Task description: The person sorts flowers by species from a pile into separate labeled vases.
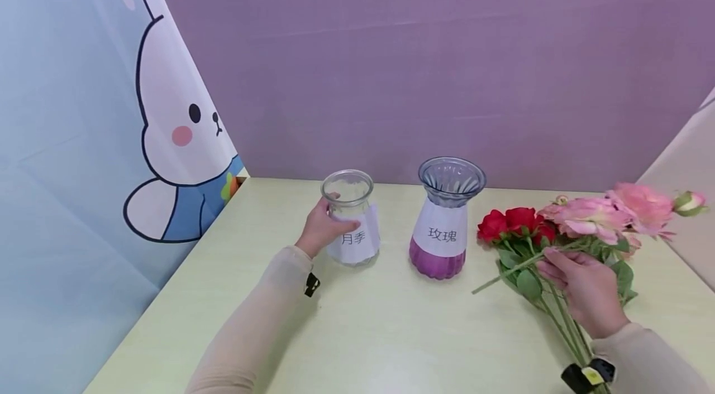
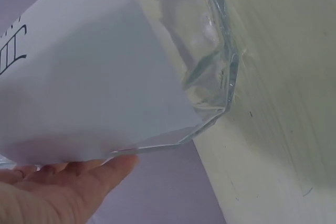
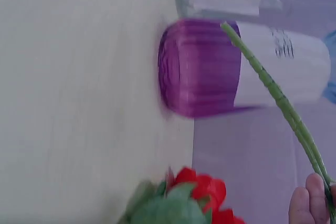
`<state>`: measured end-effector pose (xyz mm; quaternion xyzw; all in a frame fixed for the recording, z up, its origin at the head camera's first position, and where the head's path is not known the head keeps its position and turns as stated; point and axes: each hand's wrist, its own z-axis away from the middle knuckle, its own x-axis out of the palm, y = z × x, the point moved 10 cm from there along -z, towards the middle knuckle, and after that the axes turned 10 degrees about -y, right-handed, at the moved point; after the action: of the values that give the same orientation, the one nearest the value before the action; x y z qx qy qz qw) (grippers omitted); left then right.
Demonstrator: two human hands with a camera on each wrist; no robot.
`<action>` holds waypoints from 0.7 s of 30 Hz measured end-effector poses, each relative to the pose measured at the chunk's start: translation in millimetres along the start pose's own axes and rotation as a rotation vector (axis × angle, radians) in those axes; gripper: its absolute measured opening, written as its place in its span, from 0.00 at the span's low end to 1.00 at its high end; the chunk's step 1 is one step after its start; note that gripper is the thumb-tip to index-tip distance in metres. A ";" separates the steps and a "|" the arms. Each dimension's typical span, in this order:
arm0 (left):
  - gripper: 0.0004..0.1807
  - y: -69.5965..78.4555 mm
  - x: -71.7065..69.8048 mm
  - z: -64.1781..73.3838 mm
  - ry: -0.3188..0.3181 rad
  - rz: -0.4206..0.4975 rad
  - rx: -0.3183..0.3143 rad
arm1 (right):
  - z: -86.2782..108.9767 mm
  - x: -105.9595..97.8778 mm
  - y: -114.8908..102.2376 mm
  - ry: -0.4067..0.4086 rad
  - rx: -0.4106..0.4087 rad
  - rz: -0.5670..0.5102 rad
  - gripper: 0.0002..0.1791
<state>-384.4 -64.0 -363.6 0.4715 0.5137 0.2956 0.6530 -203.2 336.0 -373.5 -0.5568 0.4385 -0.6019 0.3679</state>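
Note:
My left hand (image 1: 324, 228) grips a clear glass vase (image 1: 347, 197) by its side, thumb across the front near a white paper label. In the left wrist view the fingers lie against the vase (image 2: 210, 77). My right hand (image 1: 593, 291) pinches the green stem (image 3: 286, 106) of a pink flower spray (image 1: 594, 218), held slantwise with its cut end pointing left. Below that hand, a bunch of red roses (image 1: 521, 220) lies on the table. The spray partly covers the bunch, so some blooms are hidden.
Between the clear vase and the flowers stands a purple-bottomed glass vase (image 1: 438, 262) with a flared rim and a white label. A purple backdrop (image 1: 424, 71) rises behind the pale table (image 1: 402, 338). At the left hangs a blue cartoon cloth (image 1: 67, 195).

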 end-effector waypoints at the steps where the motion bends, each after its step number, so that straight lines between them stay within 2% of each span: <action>1: 0.46 0.4 -0.2 0.3 -0.001 -0.007 0.001 | -0.7 5.2 2.0 0.003 0.000 0.004 0.11; 8: 0.45 -2.3 -1.9 4.5 -0.007 -0.021 -0.001 | -5.0 44.1 17.2 -0.012 -0.001 0.033 0.08; 14: 0.44 -10.5 -4.8 9.1 -0.022 -0.044 -0.021 | -4.8 68.1 26.9 0.076 0.014 0.059 0.09; 17: 0.44 -9.8 -9.6 11.4 -0.014 -0.070 -0.016 | -3.6 78.9 30.8 0.115 0.034 0.094 0.06; 21: 0.44 -4.3 -12.3 10.1 -0.022 -0.087 0.008 | -4.4 95.0 27.5 0.133 -0.019 0.112 0.05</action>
<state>-378.9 -79.6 -362.5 0.4547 0.5276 0.2597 0.6690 -219.2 238.6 -366.2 -0.4936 0.4980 -0.6119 0.3660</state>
